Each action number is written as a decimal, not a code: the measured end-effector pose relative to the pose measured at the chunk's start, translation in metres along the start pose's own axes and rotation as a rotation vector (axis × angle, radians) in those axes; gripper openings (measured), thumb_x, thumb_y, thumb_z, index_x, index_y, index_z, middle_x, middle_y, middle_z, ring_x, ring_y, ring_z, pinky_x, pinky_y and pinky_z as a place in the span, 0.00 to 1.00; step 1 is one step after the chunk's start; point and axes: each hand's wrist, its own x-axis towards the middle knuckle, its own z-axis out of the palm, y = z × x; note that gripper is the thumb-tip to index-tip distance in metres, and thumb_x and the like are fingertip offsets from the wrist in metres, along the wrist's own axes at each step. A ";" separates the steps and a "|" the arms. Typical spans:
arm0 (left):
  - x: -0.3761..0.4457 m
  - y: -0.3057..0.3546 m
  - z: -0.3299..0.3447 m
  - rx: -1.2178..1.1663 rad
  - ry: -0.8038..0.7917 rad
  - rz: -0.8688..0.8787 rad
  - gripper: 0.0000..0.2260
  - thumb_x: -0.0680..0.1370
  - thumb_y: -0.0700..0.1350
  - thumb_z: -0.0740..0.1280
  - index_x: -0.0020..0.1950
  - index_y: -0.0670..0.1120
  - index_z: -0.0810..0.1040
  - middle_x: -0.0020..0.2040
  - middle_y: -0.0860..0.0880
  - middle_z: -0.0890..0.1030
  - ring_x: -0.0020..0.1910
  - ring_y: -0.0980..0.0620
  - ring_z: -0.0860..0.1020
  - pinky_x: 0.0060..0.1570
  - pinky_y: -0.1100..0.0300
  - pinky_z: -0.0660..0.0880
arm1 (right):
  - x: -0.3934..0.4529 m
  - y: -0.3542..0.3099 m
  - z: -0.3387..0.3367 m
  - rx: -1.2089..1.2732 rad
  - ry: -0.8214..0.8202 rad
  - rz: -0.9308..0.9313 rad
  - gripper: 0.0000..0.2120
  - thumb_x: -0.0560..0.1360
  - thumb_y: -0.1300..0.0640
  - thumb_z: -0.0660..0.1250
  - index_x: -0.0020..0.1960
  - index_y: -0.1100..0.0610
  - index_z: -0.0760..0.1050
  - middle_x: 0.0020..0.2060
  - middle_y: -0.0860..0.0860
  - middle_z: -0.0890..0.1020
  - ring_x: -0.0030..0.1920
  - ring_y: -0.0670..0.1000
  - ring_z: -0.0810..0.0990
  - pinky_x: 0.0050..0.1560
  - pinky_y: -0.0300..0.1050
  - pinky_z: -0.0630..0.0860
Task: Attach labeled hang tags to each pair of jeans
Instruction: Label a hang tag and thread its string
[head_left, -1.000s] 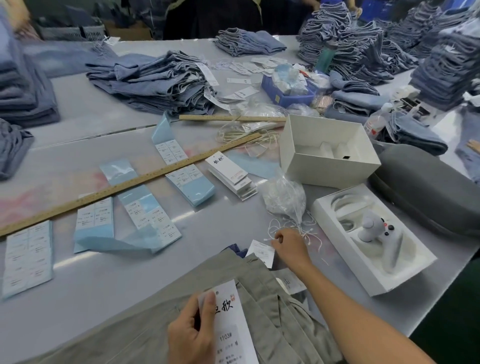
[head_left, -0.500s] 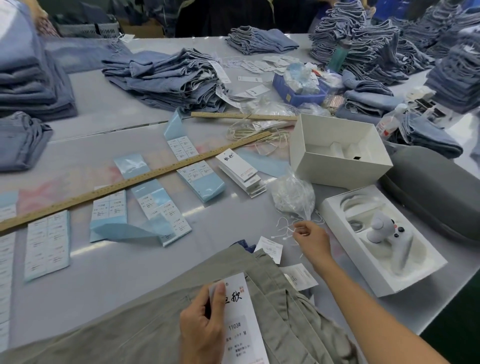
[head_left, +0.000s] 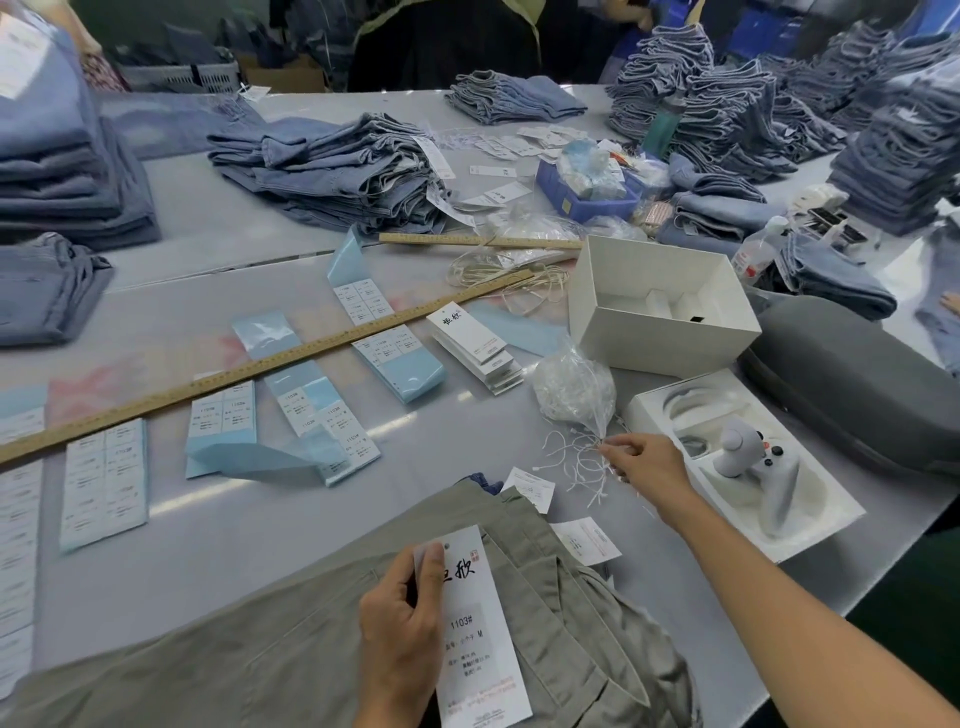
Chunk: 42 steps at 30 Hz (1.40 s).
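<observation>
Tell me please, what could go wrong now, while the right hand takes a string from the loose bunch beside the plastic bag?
1. The right hand pinches into a tangled bunch of white strings; several may come up together instead of one.
2. The strings spill out of the plastic bag; a pull could drag the bag along.
3. The left hand holds the hang tag only by its edge above the grey-green trousers; it might slip while being threaded.

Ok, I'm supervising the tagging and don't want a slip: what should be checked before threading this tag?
1. White printed hang tag held by left hand: ok.
2. Tag's punched hole uncovered: ok.
3. Right hand pinching the loose white tag strings: ok.
4. Only one string picked: cannot tell.
5. Grey-green trousers lying under the tag: ok.
6. Belt loop located: cannot tell.
</observation>
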 end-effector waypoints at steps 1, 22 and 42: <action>-0.001 0.001 0.000 -0.001 -0.002 -0.003 0.16 0.76 0.58 0.65 0.37 0.48 0.77 0.29 0.53 0.73 0.30 0.55 0.69 0.30 0.60 0.67 | 0.002 0.002 -0.005 -0.060 -0.022 0.004 0.06 0.72 0.57 0.77 0.46 0.59 0.85 0.32 0.56 0.83 0.34 0.50 0.79 0.49 0.54 0.81; -0.031 0.049 -0.006 -0.239 0.011 -0.122 0.06 0.82 0.44 0.68 0.49 0.55 0.81 0.40 0.45 0.86 0.37 0.48 0.85 0.32 0.60 0.78 | -0.213 -0.106 0.007 0.062 -0.194 -0.661 0.03 0.74 0.60 0.76 0.45 0.52 0.86 0.37 0.40 0.83 0.38 0.43 0.80 0.40 0.31 0.73; -0.015 0.052 -0.058 -0.546 -0.661 -0.327 0.25 0.70 0.36 0.59 0.64 0.43 0.83 0.64 0.39 0.82 0.62 0.42 0.81 0.54 0.44 0.80 | -0.232 -0.120 0.014 -0.418 -0.112 -0.961 0.02 0.78 0.55 0.72 0.46 0.51 0.82 0.39 0.45 0.80 0.42 0.48 0.78 0.39 0.43 0.77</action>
